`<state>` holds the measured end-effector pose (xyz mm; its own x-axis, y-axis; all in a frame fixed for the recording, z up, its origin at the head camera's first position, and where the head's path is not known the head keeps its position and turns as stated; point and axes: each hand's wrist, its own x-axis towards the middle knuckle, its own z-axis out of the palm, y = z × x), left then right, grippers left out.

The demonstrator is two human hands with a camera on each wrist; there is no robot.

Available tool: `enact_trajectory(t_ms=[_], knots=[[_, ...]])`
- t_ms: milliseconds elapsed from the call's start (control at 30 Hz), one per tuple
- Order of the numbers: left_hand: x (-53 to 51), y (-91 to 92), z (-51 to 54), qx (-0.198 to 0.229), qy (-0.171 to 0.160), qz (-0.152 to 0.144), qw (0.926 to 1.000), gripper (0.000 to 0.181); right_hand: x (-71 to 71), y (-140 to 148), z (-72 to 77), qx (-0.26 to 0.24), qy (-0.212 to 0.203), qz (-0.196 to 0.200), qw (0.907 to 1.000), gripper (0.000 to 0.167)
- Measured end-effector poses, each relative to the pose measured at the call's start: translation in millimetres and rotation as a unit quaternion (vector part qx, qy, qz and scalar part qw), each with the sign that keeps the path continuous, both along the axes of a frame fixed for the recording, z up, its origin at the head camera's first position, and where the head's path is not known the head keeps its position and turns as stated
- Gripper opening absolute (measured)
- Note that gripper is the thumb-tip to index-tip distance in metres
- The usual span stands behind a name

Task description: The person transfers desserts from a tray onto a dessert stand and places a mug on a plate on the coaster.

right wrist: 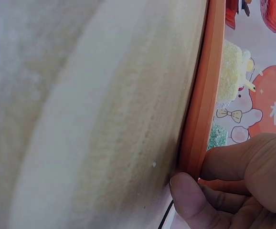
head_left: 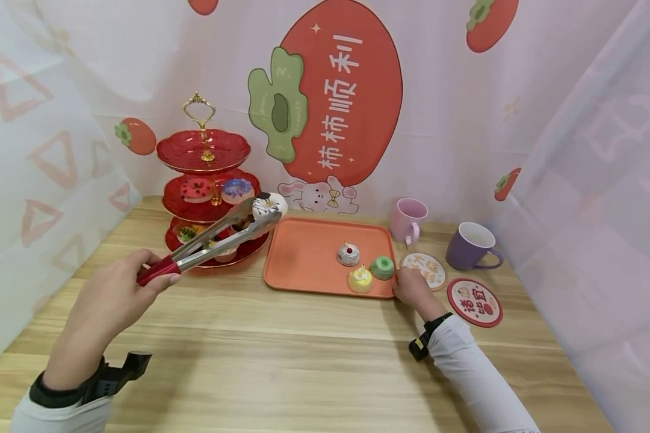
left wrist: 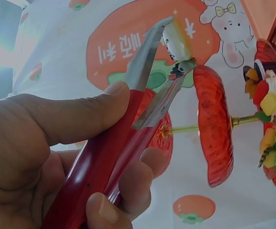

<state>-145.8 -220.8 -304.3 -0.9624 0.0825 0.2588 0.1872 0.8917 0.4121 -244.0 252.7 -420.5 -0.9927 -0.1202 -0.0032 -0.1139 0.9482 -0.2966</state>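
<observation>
My left hand (head_left: 111, 294) grips the red handles of metal tongs (head_left: 208, 243); a white cake with dark drizzle (head_left: 269, 206) is held between the tong tips, in front of the right side of the red tiered stand (head_left: 203, 150). In the left wrist view thumb and fingers wrap the tongs' red handles (left wrist: 95, 162). My right hand (head_left: 414, 293) pinches the near right corner of the orange tray (head_left: 303, 258); the right wrist view shows thumb and finger on its rim (right wrist: 202, 105). A grey cake (head_left: 349, 254), a yellow cake (head_left: 360, 280) and a green cake (head_left: 382, 267) sit at the tray's right.
A pink mug (head_left: 408, 219) stands behind the tray's right end, a purple mug (head_left: 468, 246) farther right. Two round coasters, one pale (head_left: 430, 270) and one red-rimmed (head_left: 475, 302), lie nearby. Several toy cakes, including a pink one (head_left: 196, 190), sit on the stand's lower tiers.
</observation>
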Motion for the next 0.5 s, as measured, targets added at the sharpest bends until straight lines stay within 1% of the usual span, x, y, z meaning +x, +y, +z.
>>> enact_trajectory(t_ms=[100, 333, 500], knots=[[3.6, -4.0, 1.3, -0.001, 0.002, 0.009, 1.0000, 0.039, 0.5, 0, -0.5, 0.000, 0.001, 0.002, 1.0000, 0.014], [13.2, -15.1, 4.6, -0.009, 0.021, 0.031, 0.9993, 0.039, 0.3, 0, -0.4, 0.001, 0.006, 0.006, 1.0000, 0.012], [19.5, -24.4, 7.7, -0.022, 0.018, 0.052, 0.9982, 0.046, 0.0, 0, 0.7, -0.001, -0.003, 0.002, 1.0000, 0.012]])
